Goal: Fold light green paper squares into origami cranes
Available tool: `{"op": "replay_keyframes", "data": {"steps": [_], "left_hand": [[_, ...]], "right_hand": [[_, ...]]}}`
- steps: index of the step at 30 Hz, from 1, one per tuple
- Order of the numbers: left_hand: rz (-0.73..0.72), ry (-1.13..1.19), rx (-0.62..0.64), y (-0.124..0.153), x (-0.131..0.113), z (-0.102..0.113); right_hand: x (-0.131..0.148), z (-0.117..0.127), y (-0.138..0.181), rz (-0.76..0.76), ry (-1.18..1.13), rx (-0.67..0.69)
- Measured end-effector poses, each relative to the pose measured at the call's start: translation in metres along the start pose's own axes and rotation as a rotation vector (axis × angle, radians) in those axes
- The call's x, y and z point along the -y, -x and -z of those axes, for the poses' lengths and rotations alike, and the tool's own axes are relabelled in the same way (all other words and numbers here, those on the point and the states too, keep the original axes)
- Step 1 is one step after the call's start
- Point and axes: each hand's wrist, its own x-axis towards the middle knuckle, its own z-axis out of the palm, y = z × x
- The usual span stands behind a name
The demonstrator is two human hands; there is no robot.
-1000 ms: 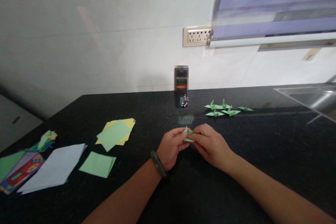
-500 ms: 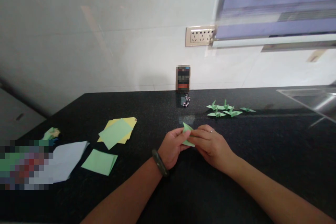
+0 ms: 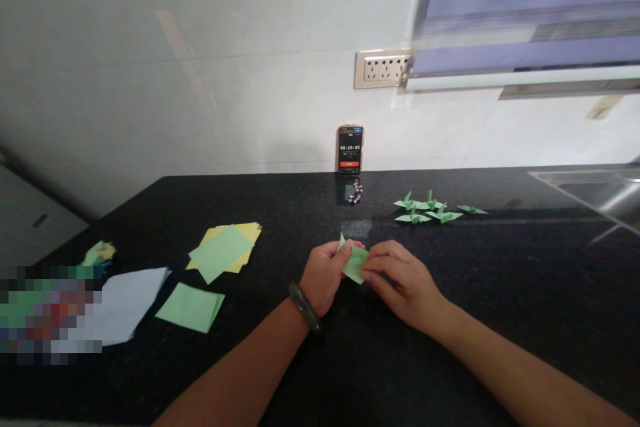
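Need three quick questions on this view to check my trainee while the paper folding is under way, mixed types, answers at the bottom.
1. Multiple choice: what touches the green paper being handled?
A) the left hand only
B) the right hand only
C) both hands

2. True or false: the phone is lying flat on the counter.

3. Fill in the missing colour: one loose green sheet lies on top of a stack coloured ____.

Key
1. C: the left hand and the right hand are both on it.
2. False: the phone stands upright at the wall.
3. Yellow.
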Motion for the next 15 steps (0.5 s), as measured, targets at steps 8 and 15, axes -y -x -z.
{"op": "replay_keyframes", "data": {"steps": [8,15], "left_hand": [[0.012,-0.148,0.145,0.004,0.000,-0.003],[-0.007,-0.255,0.213,0.005,0.000,-0.003]], "right_hand": [[-0.009,-0.007,0.002,-0.403,-0.129,-0.081],[-0.011,-0.009,0.001,-0.541,-0.274,-0.096]]}}
